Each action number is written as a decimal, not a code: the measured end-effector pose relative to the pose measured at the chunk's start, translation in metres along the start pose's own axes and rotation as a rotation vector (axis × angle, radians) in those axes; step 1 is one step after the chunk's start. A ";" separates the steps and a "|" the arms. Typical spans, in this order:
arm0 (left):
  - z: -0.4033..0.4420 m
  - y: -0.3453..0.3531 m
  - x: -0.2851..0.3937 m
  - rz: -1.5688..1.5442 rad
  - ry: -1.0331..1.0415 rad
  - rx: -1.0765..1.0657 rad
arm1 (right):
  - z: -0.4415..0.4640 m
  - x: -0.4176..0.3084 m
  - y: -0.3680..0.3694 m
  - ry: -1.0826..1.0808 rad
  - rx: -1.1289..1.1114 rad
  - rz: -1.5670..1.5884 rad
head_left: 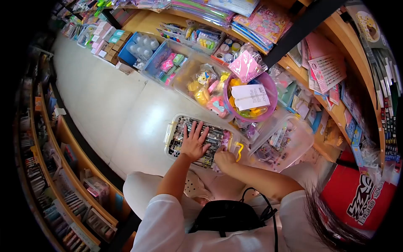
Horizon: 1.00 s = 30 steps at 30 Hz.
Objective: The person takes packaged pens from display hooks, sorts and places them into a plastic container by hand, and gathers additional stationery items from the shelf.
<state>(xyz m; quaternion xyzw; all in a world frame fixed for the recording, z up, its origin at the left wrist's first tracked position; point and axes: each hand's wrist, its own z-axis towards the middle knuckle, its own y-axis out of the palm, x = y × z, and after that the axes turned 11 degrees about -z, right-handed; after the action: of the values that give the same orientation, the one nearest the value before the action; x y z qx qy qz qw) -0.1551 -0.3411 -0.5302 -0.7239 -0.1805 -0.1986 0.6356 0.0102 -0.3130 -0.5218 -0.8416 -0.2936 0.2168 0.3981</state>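
A clear plastic bin [171,145] sits on the floor in front of my crossed legs, packed with rows of slim, dark and silvery packaged items [215,137]. My left hand [194,140] lies flat on these items with its fingers spread. At the bin's right end, my right hand [224,158] is closed, its fingers curled down among the contents. Whatever it grips is hidden under the fingers. Beside it is a yellow curved handle-like piece [239,151], and a pink-and-yellow package [227,138] lies just above the hand.
A second clear bin [304,126] with small packages stands to the right. Ahead are a purple basket [272,90] with a white paper on top, a bin of plush-like toys [180,80] and a blue bin [151,63]. Shelves [63,134] line the left; a red box [344,193] is at right.
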 end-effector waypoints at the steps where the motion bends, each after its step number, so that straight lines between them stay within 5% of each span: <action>1: 0.000 -0.001 0.000 0.010 0.002 0.001 | 0.007 -0.002 0.007 0.042 -0.005 0.008; 3: -0.001 -0.002 0.003 0.027 0.008 0.010 | 0.016 -0.005 0.017 0.129 -0.011 0.018; 9: -0.003 -0.025 0.021 0.017 0.023 0.006 | -0.023 0.036 -0.021 -0.067 -0.035 0.357; 15: -0.008 -0.049 0.035 0.029 0.067 0.000 | -0.047 0.061 0.012 0.397 0.281 0.620; 18: -0.012 -0.061 0.036 -0.007 0.004 0.014 | -0.036 0.055 0.006 0.516 -0.161 0.856; 21: -0.021 -0.088 0.035 -0.170 -0.192 0.147 | -0.029 0.039 0.010 0.566 -0.320 1.331; 28: -0.044 -0.144 -0.010 -0.394 -0.365 0.636 | 0.006 -0.013 -0.016 0.381 -0.313 1.508; 30: -0.042 -0.150 -0.018 -0.710 -0.495 0.771 | 0.027 -0.025 -0.032 0.308 -0.317 1.533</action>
<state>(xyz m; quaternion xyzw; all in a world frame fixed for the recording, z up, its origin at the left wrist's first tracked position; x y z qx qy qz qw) -0.2507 -0.3640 -0.4073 -0.3601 -0.6150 -0.1442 0.6865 -0.0348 -0.2990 -0.5089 -0.8763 0.3980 0.2670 0.0497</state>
